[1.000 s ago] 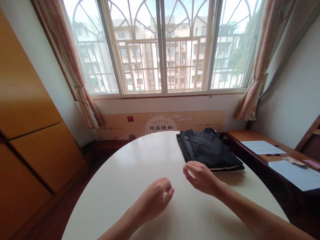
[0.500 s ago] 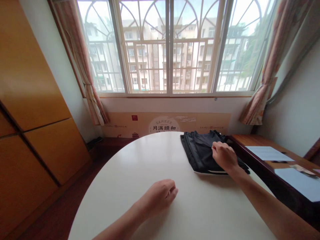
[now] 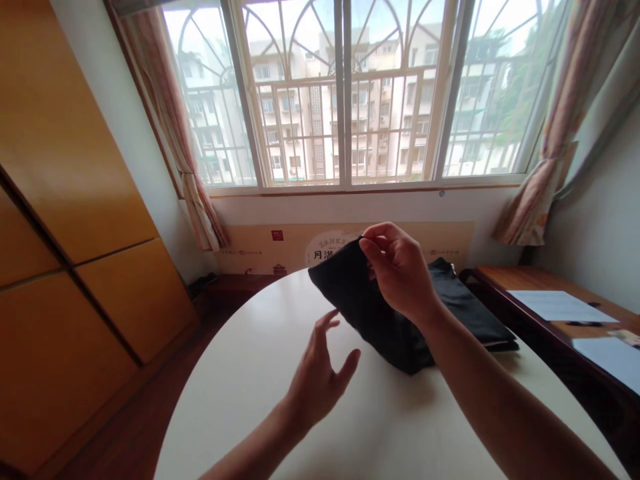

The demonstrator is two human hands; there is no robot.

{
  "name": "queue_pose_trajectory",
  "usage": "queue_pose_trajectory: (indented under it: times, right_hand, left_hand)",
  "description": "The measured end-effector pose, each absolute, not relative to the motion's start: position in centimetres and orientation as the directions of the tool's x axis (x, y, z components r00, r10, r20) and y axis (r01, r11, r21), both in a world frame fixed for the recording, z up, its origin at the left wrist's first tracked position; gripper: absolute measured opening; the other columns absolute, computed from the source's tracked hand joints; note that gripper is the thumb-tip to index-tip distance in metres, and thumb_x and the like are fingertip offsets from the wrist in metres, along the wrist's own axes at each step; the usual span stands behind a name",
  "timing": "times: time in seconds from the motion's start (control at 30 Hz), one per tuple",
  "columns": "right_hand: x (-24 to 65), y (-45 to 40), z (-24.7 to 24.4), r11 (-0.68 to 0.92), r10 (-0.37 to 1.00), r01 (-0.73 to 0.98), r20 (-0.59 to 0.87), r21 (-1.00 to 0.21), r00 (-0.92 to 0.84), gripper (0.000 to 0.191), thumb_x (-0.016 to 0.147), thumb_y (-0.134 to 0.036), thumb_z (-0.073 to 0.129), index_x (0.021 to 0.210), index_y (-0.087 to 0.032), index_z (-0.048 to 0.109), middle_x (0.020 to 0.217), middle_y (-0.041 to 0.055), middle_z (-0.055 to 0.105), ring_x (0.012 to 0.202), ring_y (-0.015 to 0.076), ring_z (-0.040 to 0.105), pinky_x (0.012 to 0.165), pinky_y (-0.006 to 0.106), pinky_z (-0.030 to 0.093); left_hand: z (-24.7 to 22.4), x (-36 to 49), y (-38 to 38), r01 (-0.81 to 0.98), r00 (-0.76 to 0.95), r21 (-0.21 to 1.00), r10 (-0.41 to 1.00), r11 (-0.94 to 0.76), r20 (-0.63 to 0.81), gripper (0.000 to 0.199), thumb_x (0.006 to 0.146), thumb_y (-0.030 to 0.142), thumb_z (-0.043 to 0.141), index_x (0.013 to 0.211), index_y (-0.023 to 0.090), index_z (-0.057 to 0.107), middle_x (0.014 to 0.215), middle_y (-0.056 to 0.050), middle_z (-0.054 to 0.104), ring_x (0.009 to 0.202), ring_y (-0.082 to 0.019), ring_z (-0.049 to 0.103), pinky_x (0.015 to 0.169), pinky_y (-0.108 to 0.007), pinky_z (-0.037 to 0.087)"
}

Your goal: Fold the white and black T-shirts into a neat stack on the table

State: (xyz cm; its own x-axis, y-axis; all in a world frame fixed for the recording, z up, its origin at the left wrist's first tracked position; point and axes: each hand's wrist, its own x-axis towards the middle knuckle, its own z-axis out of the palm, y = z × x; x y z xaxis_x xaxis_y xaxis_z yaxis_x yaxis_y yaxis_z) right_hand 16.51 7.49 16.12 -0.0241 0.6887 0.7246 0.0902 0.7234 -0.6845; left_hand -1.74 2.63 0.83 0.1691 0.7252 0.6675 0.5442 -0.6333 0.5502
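A dark folded cloth (image 3: 385,320) hangs from my right hand (image 3: 400,270), whose thumb and fingers pinch its upper edge above the round white table (image 3: 240,393). Its lower corner is at or just over the tabletop. My left hand (image 3: 323,373) is to the left of the cloth, fingers spread and thumb apart, with nothing in it; the fingertips are close to the cloth's lower left edge, and whether they touch is unclear. Behind my right wrist, a stack of dark folded cloths (image 3: 470,307) lies on the table's right side.
To the right stands a wooden bench (image 3: 500,277) with white paper sheets (image 3: 560,305) and a dark pen-like item. A wooden cabinet (image 3: 115,287) is on the left. Beyond the table are a printed panel (image 3: 260,241) and a barred window with tied curtains.
My right hand has moved left and up from the stack, lifting a dark cloth off it. My left hand has opened from a loose curl and moved slightly forward. The view has shifted a little.
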Motion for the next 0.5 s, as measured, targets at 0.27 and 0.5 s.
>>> queue_pose_trajectory:
  times: [0.27,0.5]
  right_hand:
    - [15.6,8.8,15.2,0.759,0.631,0.125,0.77,-0.639,0.096,0.026,0.095,-0.049,0.067,0.093,-0.024,0.06,0.079,0.0009,0.067,0.073,0.0178,0.065,0.067,0.03,0.051]
    - [16.8,13.1,13.0,0.672,0.728,0.154,0.684,-0.724,0.037,0.019,0.093,-0.04,0.066,0.099,-0.022,0.062,0.07,-0.0016,0.065,0.062,0.0169,0.061,0.064,0.031,0.05]
  left_hand:
    - [4.7,-5.0,3.2,0.722,0.104,0.529,0.826,-0.445,0.554,0.029,0.106,0.042,0.037,0.094,0.024,0.056,0.082,-0.004,0.066,0.072,-0.019,0.062,0.07,-0.032,0.048]
    - [7.4,-7.1,4.8,0.849,0.084,0.416,0.86,-0.326,0.504,0.041,0.106,0.04,0.029,0.074,0.024,0.049,0.063,-0.003,0.057,0.058,-0.02,0.054,0.06,-0.033,0.035]
